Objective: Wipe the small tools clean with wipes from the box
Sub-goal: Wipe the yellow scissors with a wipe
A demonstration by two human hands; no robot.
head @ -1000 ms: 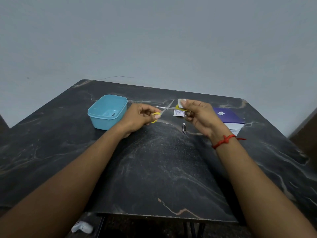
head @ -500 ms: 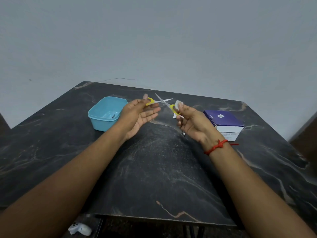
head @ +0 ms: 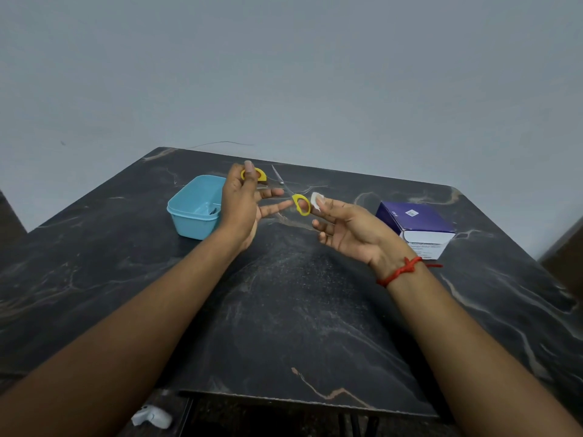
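Small scissors with yellow handles are held spread wide above the table. My left hand has its thumb through one yellow loop, its other fingers spread. One finger of my right hand goes through the other loop, and its fingertips pinch a small white wipe. The thin blades point away from me, toward the wall. The purple and white wipe box lies on the table to the right of my right hand.
A light blue plastic tub with something small and dark inside stands left of my left hand. The dark marble table ends at a near edge below my forearms. A white object lies on the floor.
The scissors went from nearly closed to wide open. My left hand rose and turned upright with its loop, and my right hand opened out, palm up, still pinching the wipe.
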